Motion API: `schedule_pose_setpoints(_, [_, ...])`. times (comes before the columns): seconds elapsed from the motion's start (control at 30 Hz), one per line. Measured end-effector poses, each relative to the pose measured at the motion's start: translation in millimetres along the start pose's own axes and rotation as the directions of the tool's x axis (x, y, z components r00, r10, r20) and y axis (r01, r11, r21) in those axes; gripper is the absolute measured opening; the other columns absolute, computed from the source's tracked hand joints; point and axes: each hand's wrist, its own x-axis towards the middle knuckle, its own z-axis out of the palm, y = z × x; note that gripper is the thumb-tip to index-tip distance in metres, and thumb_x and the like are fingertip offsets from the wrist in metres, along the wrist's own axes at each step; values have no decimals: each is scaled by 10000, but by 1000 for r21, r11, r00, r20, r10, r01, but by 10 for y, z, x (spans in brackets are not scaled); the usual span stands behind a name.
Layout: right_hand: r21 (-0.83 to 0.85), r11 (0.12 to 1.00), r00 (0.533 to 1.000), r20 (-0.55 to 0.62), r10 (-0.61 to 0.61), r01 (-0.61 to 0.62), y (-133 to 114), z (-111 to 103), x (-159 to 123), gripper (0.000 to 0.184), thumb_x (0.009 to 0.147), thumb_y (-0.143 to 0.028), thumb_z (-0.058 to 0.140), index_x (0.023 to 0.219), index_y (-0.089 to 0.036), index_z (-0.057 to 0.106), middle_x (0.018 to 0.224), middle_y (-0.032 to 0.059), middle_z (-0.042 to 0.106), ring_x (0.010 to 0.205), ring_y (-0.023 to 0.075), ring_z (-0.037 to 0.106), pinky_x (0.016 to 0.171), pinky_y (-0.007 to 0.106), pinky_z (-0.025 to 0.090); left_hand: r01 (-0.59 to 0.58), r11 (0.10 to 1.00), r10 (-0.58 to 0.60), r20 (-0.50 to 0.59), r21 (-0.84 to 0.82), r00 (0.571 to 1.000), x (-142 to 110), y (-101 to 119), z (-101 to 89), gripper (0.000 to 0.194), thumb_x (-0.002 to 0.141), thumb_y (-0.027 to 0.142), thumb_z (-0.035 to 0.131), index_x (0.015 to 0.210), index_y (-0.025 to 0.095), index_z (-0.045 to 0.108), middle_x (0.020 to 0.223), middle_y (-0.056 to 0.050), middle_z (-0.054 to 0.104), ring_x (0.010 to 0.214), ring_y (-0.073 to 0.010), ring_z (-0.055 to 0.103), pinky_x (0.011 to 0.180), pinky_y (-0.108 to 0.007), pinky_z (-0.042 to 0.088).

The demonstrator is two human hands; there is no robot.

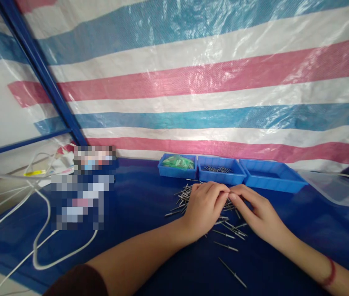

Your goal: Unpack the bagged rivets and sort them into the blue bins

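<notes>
One left hand and one right hand are shown, two in all. One red wristband is worn. Three blue bins and one striped sheet can be counted. Metal rivets are strewn in dozens, too overlapped to be counted exactly; several white cables are also tangled.

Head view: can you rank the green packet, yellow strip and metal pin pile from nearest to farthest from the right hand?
From the right hand:
1. Metal pin pile, close on its left
2. Green packet, in the leftmost blue bin
3. Yellow strip, far left by white cables
</notes>
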Motion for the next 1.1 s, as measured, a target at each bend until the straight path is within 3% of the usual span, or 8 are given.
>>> schedule_pose_setpoints(0.13, [184,969,977,-105,186,-165,-56,134,118,216,882,-385,499,817,-196,580,707,4,566,624,136,528,586,256,434,69,995,-73,-63,-72,995,36,-52,24,72,903,195,511,920,209,580,910,-4,677,859,-168,622,765,-306,407])
schedule_pose_setpoints(0.23, [285,932,952,-142,270,-222,-15,155,145,259,839,-434,551,800,-182,593,652,-4,550,575,132,500,537,259,414,92,990,-101,-82,-110,991,54,-76,56,78,890,212,534,939,207,594,902,-15,684,845,-174,627,755,-300,431])
schedule_pose_setpoints(0.4, [282,943,937,-246,247,-175,25,127,101,260,805,-429,599,860,-179,641,782,41,636,659,153,555,613,288,446,64,997,-67,-52,-53,996,45,-65,72,96,894,226,526,913,204,618,882,-20,695,835,-187,634,763,-316,439])
schedule_pose_setpoints(0.57, [356,915,921,-257,292,-191,-34,166,26,269,765,-429,645,864,-179,628,689,11,614,551,123,518,505,253,425,61,996,-65,-49,-69,997,33,-71,56,98,890,221,533,906,207,628,895,-12,702,852,-175,634,772,-301,452])
schedule_pose_setpoints(0.77, [174,979,957,-252,146,-104,-73,94,-34,208,829,-378,586,840,-176,633,776,39,622,633,134,537,570,261,449,39,996,-41,-26,-75,999,32,-69,53,58,859,220,576,854,198,630,820,0,700,793,-163,641,746,-293,457])
schedule_pose_setpoints(0.97, [172,974,969,-169,180,-151,-36,46,-54,238,848,-403,549,879,-177,616,709,16,601,577,124,506,530,248,423,-26,998,23,-61,-48,998,43,-51,23,62,855,221,581,883,207,634,831,5,696,793,-152,635,775,-299,440])
schedule_pose_setpoints(1.1, [151,981,987,-88,132,-117,-81,48,-46,287,887,-405,480,778,-171,604,675,10,561,613,134,514,574,256,427,-49,994,42,-75,-100,996,65,-11,-8,48,839,208,584,858,188,622,803,2,686,748,-135,627,746,-274,461])
